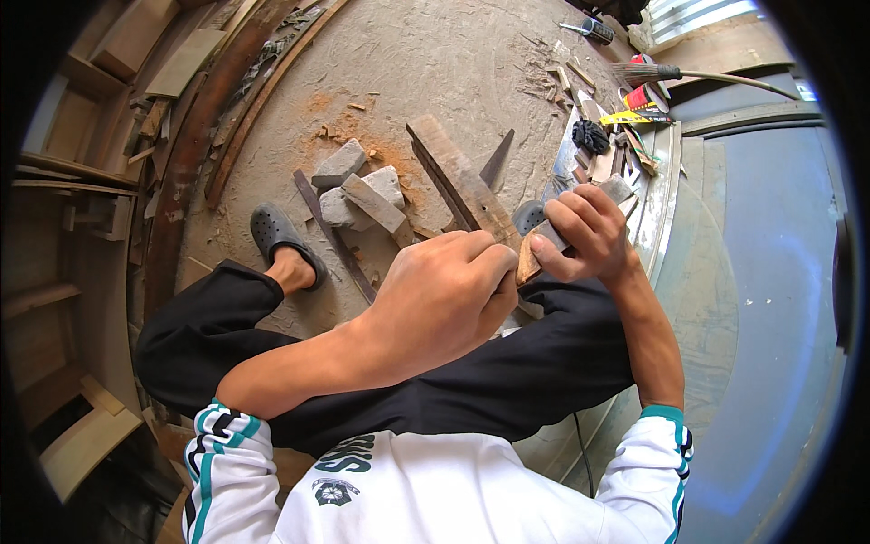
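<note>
My right hand [587, 231] is closed around a short wooden piece [529, 260], whose rough, orange-brown end sticks out toward my left hand. Greyish material shows on both sides of the fingers, but the grip hides most of its shape. My left hand [446, 292] is closed in a fist close to that brown end; whatever is inside the fingers is hidden. Just beyond the hands, a worn plank [464, 177] slants up from the floor, dark along its left edge. Behind it a dark, pointed flat strip [497, 158] pokes out.
Stone blocks [339, 164] and a wooden block [373, 201] lie piled beside a dark strip [331, 231] near my left shoe [283, 243]. Timber and shelving [68, 299] line the left. Tools and scraps, including a black-handled brush [652, 72], clutter the right, beside a blue-grey panel [770, 299].
</note>
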The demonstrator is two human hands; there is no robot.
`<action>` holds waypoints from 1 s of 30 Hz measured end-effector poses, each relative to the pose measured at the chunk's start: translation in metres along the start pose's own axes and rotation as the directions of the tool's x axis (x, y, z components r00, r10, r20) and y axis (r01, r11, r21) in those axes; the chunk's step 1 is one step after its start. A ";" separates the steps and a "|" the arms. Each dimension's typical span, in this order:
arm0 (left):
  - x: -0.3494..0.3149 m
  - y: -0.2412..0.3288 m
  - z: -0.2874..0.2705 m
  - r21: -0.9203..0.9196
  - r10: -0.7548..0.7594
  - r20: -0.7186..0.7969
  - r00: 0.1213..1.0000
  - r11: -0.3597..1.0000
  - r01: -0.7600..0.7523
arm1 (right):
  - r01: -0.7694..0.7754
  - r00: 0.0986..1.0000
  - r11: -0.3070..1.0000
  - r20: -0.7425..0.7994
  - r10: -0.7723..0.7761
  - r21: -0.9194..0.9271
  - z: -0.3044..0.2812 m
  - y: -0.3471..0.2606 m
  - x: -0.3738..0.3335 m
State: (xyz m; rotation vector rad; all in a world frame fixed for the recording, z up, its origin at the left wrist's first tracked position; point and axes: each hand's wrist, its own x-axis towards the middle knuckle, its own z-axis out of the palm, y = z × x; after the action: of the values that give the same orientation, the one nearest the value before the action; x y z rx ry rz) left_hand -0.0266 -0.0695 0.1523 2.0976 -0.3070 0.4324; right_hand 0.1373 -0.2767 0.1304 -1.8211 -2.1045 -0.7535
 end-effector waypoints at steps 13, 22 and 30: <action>-0.009 0.003 -0.001 -0.089 -0.045 0.003 0.999 0.995 0.045 | -0.003 0.999 1.000 0.036 0.003 0.000 0.003 -0.005 -0.004; -0.010 0.008 -0.004 -0.056 -0.043 -0.039 0.998 0.998 0.041 | -0.001 1.000 1.000 0.024 0.001 0.006 0.003 -0.003 0.001; -0.014 0.009 -0.002 -0.045 -0.047 -0.073 0.996 0.998 0.043 | 0.015 1.000 1.000 0.007 -0.015 0.025 0.006 -0.001 0.008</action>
State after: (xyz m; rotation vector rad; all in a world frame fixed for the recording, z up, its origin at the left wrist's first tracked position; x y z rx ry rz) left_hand -0.0434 -0.0717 0.1541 2.0365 -0.2235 0.4716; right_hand 0.1354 -0.2674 0.1294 -1.8002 -2.1248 -0.7217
